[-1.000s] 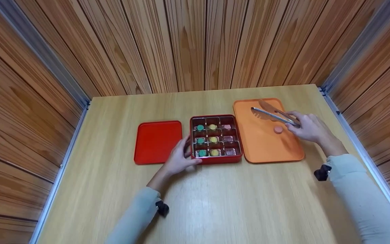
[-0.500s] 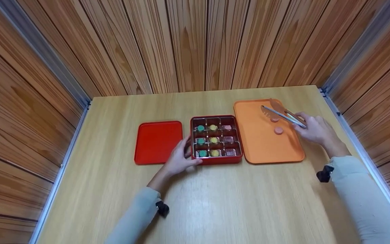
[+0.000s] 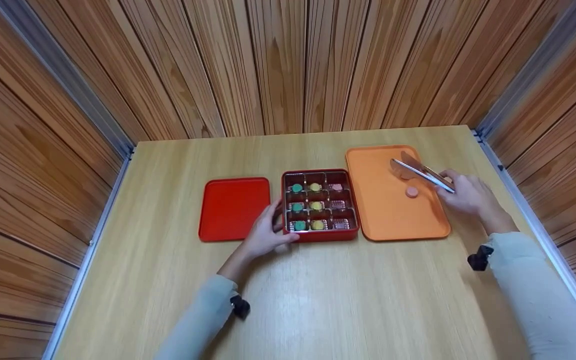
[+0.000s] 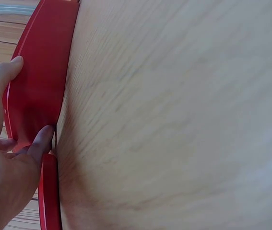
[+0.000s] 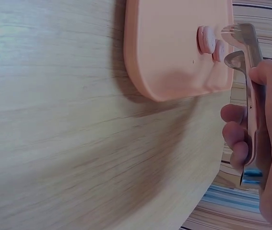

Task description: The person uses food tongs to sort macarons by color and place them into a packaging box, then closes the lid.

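Note:
My right hand grips metal serving tongs over the orange tray. Their spoon-and-fork ends stand apart. On the tray lies a pink macaron; the right wrist view shows a second pink macaron behind the first, nearer the tongs. At the corner of a red box, my left hand holds on, thumb on the front wall and fingers at the left side. Inside its divided insert, green macarons fill the left column, yellow macarons the middle, and a pink macaron sits back right.
A red lid lies flat left of the box, close to my left hand. The box's right wall stands beside the tray. Wood-patterned panels rise behind the table and on both sides.
The tongs and my right hand have shifted right and slightly toward me, over the rear macaron. My left hand and the box have stayed in place.

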A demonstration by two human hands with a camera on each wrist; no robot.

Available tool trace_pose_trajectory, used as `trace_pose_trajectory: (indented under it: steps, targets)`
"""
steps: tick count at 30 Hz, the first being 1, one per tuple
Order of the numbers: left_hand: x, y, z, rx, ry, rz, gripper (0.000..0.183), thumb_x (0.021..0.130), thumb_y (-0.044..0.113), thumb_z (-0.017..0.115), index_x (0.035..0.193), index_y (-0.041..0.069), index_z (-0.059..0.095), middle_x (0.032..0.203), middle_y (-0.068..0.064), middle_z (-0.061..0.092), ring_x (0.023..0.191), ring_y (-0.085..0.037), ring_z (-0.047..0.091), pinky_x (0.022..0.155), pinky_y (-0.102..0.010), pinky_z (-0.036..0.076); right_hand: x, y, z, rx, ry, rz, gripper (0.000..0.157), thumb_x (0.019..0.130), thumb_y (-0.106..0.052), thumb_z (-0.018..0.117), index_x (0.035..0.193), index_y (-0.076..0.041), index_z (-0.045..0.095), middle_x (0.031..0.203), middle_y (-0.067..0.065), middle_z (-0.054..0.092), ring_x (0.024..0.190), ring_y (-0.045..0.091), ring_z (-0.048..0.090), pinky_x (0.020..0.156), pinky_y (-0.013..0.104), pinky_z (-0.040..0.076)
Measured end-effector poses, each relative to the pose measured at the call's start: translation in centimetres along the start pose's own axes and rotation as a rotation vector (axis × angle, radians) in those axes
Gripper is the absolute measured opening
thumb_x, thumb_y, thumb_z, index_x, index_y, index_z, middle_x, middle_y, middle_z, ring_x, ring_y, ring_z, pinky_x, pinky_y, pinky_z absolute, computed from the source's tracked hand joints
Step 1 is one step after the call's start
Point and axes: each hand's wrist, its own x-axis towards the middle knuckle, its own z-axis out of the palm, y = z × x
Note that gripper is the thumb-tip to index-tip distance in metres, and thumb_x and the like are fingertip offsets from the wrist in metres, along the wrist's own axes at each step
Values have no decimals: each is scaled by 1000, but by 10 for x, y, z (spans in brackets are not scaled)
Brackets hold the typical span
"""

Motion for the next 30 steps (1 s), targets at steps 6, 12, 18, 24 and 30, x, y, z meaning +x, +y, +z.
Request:
trace_pose_trajectory:
  steps: [6, 12, 18, 24, 30]
  targets:
    - [1, -2, 0, 5, 3, 5, 116, 92, 17, 95, 181, 10, 20, 180, -21, 38, 167, -40, 43, 131, -51, 50, 0, 4, 1, 26, -39, 24, 52, 112, -35, 65, 152, -4, 54, 84, 11, 58, 71, 26, 57, 58, 32, 45]
    - [1, -1, -1, 10, 3, 6, 116, 92, 19, 95, 181, 11, 20, 180, -20, 37, 168, -39, 42, 132, -52, 49, -1, 8, 1, 32, -50, 9, 51, 112, -35, 64, 151, -4, 55, 85, 11, 59, 70, 26, 56, 57, 33, 44]
    - [0, 0, -1, 33, 7, -16, 117, 92, 22, 96, 181, 14, 21, 181, -18, 35, 170, -37, 39, 134, -50, 47, -3, 9, 1, 40, -58, -5, 48, 112, -34, 64, 149, -5, 58, 82, 9, 59, 66, 25, 56, 53, 32, 45]
    - [0, 1, -1, 32, 12, -20, 117, 91, 20, 96, 181, 12, 21, 182, -18, 36, 170, -38, 39, 133, -50, 48, -3, 11, 2, 39, -55, -12, 44, 112, -31, 63, 147, -4, 60, 83, 9, 62, 63, 23, 59, 52, 31, 46]
    - [0, 2, 0, 24, 14, -24, 117, 91, 19, 96, 180, 11, 21, 181, -20, 38, 169, -39, 41, 132, -51, 48, -3, 11, 2, 45, -68, 1, 45, 113, -31, 62, 149, -5, 60, 86, 10, 63, 59, 22, 59, 50, 32, 48]
